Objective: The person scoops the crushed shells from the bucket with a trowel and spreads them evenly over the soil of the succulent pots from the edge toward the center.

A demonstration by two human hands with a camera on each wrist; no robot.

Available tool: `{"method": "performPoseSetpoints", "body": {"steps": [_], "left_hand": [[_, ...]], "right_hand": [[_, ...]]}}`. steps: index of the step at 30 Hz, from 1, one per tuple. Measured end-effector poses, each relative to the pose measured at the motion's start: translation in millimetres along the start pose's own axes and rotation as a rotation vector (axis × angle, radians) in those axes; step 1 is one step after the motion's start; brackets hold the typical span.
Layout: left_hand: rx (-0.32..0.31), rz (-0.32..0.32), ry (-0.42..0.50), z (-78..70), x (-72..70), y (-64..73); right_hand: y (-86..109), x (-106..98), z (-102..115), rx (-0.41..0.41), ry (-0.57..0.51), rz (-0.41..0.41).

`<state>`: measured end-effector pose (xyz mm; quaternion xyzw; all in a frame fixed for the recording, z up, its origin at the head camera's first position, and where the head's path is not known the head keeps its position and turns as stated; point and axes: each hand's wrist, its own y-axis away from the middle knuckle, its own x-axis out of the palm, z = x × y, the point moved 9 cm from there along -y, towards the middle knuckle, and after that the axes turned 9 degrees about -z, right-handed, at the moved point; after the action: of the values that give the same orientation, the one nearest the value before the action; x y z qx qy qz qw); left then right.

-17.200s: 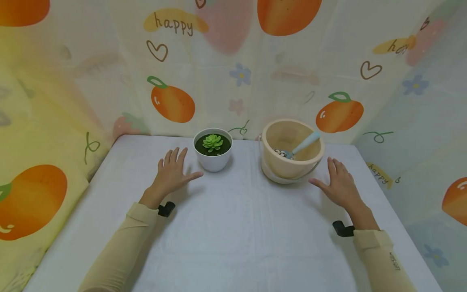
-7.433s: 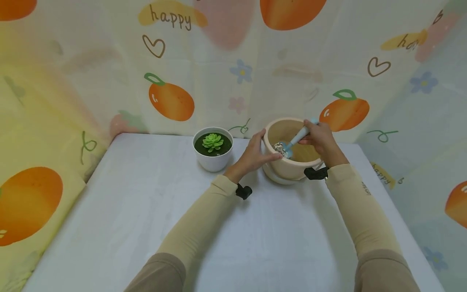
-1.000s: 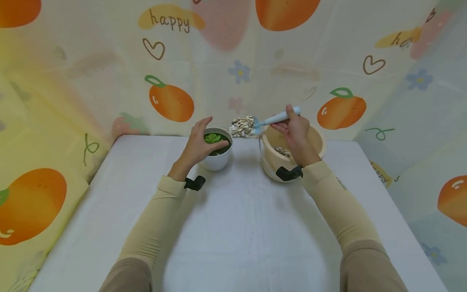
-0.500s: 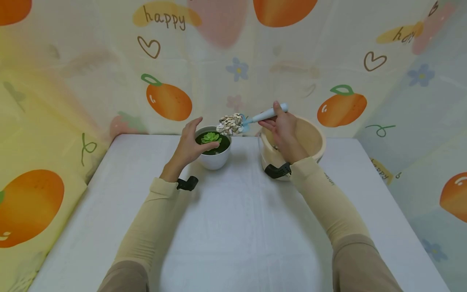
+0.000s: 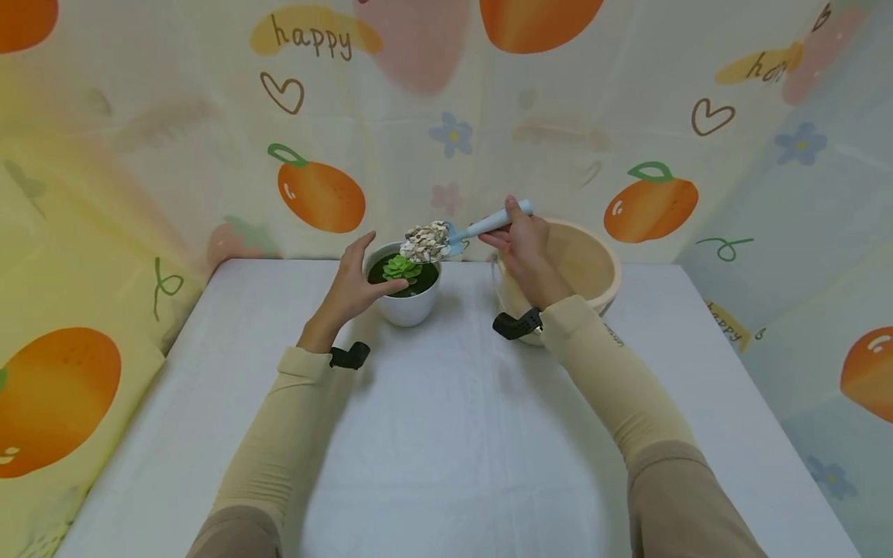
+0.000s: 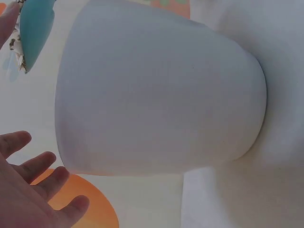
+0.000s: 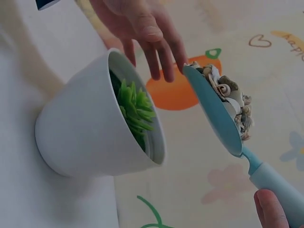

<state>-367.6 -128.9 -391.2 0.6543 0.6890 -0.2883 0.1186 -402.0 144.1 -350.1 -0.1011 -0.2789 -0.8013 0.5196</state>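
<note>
My right hand [image 5: 526, 252] grips the pale blue handle of a small hand trowel [image 7: 216, 111], whose scoop is heaped with small seashells [image 5: 427, 242]. The scoop hangs over the right rear part of a white flowerpot [image 5: 407, 311], above its rim. A green succulent [image 5: 401, 269] sits in dark filling inside the pot. My left hand [image 5: 349, 287] is at the pot's left side, fingers spread and thumb reaching across the front rim in the head view. In the right wrist view, the left fingers [image 7: 164, 54] are extended beyond the pot, near the trowel's tip.
A cream bucket [image 5: 586, 263] stands at the back right of the white-covered table [image 5: 446, 434], partly hidden by my right hand and forearm. A fruit-printed cloth [image 5: 558, 101] hangs right behind the pot and bucket.
The trowel, first lying in the bucket, was gripped by my right hand and scooped up shells. Over the last second it has moved left to above the pot; my left hand has shifted slightly left.
</note>
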Motion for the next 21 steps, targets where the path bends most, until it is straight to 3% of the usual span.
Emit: {"method": "performPoseSetpoints", "body": {"steps": [21], "left_hand": [[-0.096,0.043,0.034,34.9,10.9,8.5]], "right_hand": [[3.6,9.5,-21.4,-0.026,0.137,-0.005]]}}
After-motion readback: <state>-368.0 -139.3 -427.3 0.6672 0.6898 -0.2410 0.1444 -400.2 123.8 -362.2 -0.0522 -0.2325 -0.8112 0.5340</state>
